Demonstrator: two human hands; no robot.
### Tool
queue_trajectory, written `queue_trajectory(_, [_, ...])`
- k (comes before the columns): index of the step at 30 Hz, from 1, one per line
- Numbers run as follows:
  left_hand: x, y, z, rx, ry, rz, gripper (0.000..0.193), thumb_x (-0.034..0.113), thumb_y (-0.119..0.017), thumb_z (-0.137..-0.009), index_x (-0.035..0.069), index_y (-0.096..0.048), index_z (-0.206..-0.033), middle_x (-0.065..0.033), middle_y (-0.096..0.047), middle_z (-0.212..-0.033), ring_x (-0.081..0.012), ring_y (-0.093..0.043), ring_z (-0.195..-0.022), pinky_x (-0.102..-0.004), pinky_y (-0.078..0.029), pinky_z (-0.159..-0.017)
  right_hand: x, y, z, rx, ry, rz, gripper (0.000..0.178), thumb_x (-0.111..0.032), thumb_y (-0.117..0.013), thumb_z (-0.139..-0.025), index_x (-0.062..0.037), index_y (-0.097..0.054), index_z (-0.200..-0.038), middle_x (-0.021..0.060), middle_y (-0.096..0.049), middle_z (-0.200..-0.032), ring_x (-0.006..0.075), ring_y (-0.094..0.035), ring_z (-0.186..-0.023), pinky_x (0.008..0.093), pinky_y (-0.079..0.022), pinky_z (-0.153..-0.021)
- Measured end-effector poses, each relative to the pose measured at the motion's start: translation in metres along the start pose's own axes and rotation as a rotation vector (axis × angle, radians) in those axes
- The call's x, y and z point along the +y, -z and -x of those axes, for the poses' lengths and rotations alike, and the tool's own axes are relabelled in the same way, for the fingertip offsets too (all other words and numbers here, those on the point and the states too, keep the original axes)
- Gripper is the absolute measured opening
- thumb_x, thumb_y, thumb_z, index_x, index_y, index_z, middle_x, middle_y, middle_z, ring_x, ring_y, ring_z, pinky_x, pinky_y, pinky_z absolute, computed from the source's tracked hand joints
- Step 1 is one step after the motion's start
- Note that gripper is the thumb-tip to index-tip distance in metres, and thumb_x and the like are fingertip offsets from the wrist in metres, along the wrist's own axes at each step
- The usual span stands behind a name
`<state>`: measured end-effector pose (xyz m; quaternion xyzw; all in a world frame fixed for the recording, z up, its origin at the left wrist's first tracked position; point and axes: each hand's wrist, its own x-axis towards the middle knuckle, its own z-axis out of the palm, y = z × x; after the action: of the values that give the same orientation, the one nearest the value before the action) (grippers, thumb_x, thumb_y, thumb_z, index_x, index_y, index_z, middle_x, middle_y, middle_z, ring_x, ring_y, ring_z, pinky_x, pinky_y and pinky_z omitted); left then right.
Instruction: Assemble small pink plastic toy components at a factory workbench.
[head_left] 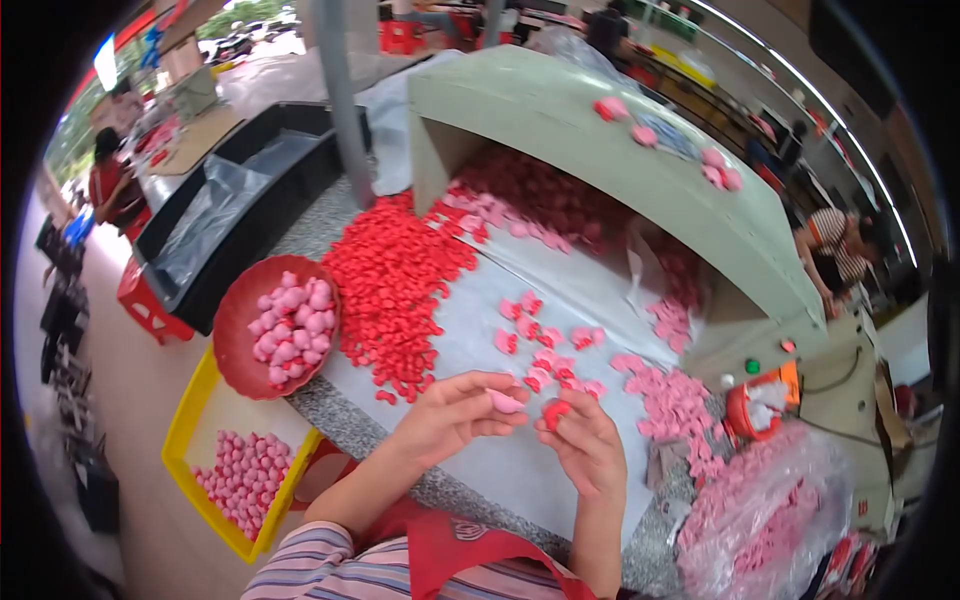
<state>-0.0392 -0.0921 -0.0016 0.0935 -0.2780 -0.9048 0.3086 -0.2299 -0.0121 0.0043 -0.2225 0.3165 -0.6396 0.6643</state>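
Over the white sheet (500, 460) my two hands are close together, a small gap between their fingertips. My left hand (450, 415) pinches a small pink plastic piece (506, 402). Between the thumb and fingers of my right hand (585, 445) is a small rounded red piece (555, 412). Just beyond my fingertips lie several pink-and-red pieces (545, 365). A large heap of small red pieces (395, 285) spreads to the left of them. To the right of my right hand is a pile of flat pink pieces (670, 400).
A red bowl (228, 345) of pink ball-shaped parts stands left, above a yellow-rimmed tray (180, 440). Behind are a black bin (170, 240) and a grey post (345, 100). A pale green hood (600, 130) arches over the far side; a plastic bag (820, 470) sits right.
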Motion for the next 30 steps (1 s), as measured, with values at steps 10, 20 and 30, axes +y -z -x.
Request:
queue_trajectory(10, [-0.02,-0.011,0.0,0.15,-0.122,-0.285,0.028,0.001,-0.055,-0.083,-0.003,-0.052,-0.111,-0.0154,-0.054,-0.115,-0.0228,-0.057,-0.101,-0.0368,-0.049,-0.084,0.001,-0.008,0.026,0.067,0.111,0.121,0.024,0.002,-0.057,-0.079,0.003,-0.054,-0.102,0.0119,-0.059,-0.095,0.0212,-0.061,-0.086,0.0293,-0.051,-0.073])
queue_trajectory(20, [-0.014,-0.01,0.008,0.11,-0.073,-0.201,0.036,0.004,-0.057,-0.083,-0.001,-0.049,-0.118,-0.0156,-0.053,-0.117,-0.0219,-0.057,-0.099,-0.033,-0.049,-0.083,-0.001,-0.031,0.022,0.173,0.407,0.652,0.025,0.012,-0.058,-0.074,0.0048,-0.056,-0.097,0.01,-0.055,-0.097,0.0149,-0.056,-0.086,0.0246,-0.047,-0.072])
queue_trajectory(30, [-0.011,-0.013,0.008,0.059,-0.023,-0.313,0.04,0.005,-0.063,-0.078,-0.002,-0.052,-0.116,-0.012,-0.062,-0.101,-0.0203,-0.063,-0.085,-0.0248,-0.05,-0.069,0.003,-0.026,0.013,0.068,0.536,0.802,0.025,0.011,-0.061,-0.072,0.0025,-0.06,-0.096,0.0098,-0.058,-0.094,0.0141,-0.059,-0.08,0.023,-0.048,-0.068])
